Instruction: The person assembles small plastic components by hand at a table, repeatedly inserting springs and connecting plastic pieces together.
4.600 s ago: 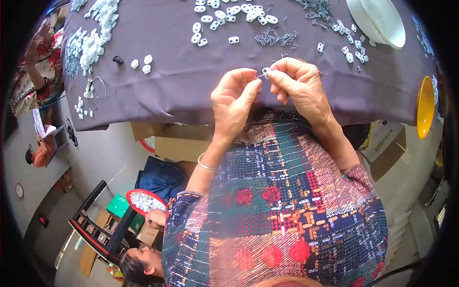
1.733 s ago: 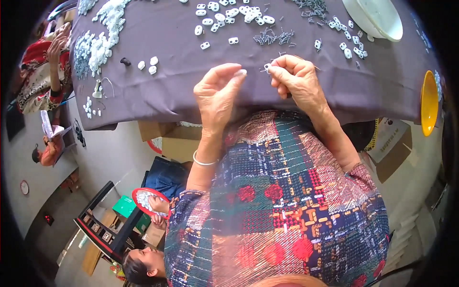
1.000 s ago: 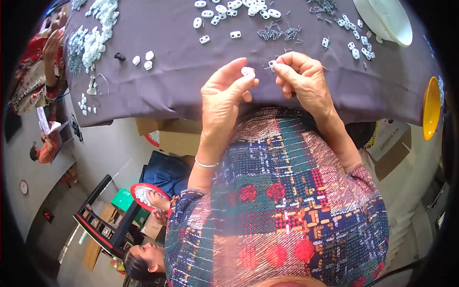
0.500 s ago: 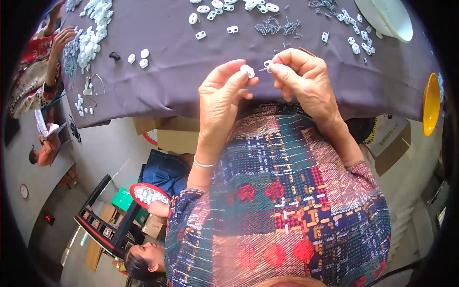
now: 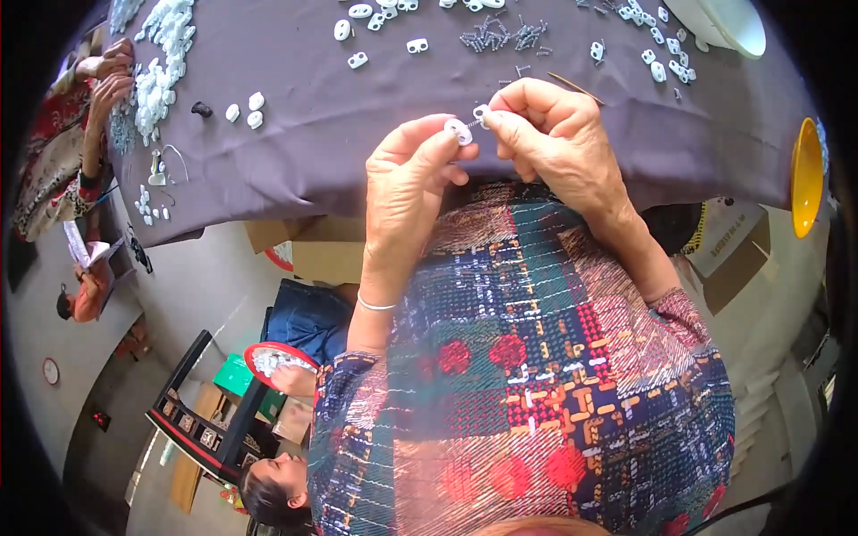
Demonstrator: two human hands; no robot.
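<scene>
Over the near edge of the cloth, my left hand (image 5: pixel 400 188) is closed, pinching a white oval plastic piece (image 5: pixel 458 132) with holes in it between thumb and fingers. Close beside it, my right hand (image 5: pixel 567 147) pinches a smaller white two-hole piece (image 5: pixel 482 113) by its edge. A small metal screw (image 5: pixel 474 123) bridges the narrow gap between the two pieces; whether its tip is inside the oval piece is too small to tell. My fingers cover parts of both pieces.
Loose screws (image 5: pixel 490 37) and white pieces (image 5: pixel 417 46) lie on the dark tablecloth (image 5: pixel 295 98). A thin brown stick (image 5: pixel 574 87) rests beyond my right hand. At right are a white bowl (image 5: pixel 746 34) and yellow dish (image 5: pixel 806 179). Another person's hands (image 5: pixel 107 80) are at the far-left pile.
My right hand has brought its two-hole piece closer to the oval piece, and the screw now reaches across between them. The whole view has shifted slightly. My left hand keeps its pinch.
</scene>
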